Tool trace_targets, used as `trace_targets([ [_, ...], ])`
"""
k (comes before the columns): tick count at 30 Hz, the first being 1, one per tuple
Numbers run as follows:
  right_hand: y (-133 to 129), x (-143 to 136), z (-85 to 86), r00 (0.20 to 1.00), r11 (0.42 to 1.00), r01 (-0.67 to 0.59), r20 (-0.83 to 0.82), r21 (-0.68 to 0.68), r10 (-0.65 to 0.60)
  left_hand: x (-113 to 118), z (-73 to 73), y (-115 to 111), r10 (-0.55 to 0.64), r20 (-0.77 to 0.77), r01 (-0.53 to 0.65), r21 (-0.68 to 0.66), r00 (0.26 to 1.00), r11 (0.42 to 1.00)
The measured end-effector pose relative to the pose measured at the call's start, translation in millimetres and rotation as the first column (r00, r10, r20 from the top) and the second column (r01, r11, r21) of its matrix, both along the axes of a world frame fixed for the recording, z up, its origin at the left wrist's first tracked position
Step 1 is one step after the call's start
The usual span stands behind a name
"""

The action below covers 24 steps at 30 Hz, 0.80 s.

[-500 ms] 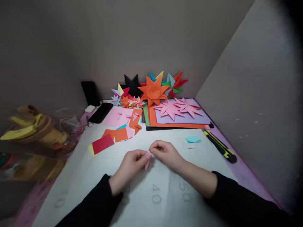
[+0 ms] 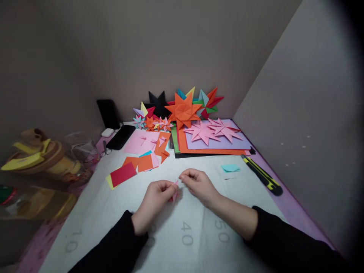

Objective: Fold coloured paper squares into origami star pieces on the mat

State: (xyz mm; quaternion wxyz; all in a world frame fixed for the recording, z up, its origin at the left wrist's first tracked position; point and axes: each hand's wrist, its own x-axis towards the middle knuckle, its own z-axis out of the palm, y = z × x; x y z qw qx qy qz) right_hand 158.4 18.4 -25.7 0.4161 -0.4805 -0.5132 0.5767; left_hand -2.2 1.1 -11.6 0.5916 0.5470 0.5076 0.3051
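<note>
A small folded pink paper (image 2: 175,192) is pinched between the thumb and fingers of my left hand (image 2: 158,195), at the middle of the white mat (image 2: 170,242). My right hand (image 2: 198,184) is just to the right, its thumb and fingertips pressed together close to the paper's upper tip. Whatever those right fingertips may hold is too small to make out. The two hands are a short gap apart, above the mat.
Folded stars, an orange one (image 2: 183,110) among them, lean on the wall. Two pink stars (image 2: 202,132) lie on stacked sheets. A red paper (image 2: 123,174) lies left, a turquoise paper (image 2: 230,168) and a cutter (image 2: 263,176) right. A phone (image 2: 121,137) lies back left.
The pink paper has turned in my left hand, and its pointed tip now shows above the fingers. My right hand has barely moved. The view has shifted slightly.
</note>
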Motion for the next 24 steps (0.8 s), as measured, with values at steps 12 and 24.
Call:
trace_targets([
  [12,-2.5,-0.9,4.3,0.989,0.998,-0.054,0.138,0.012,0.052,2.6,5.3,-2.5,0.014,-0.14,-0.009,0.036,0.99,0.999],
  [24,1.2,0.5,4.7,0.994,1.0,-0.026,0.103,0.015,0.024,2.3,6.5,-0.8,0.002,-0.083,-0.004,-0.015,0.997,1.0],
])
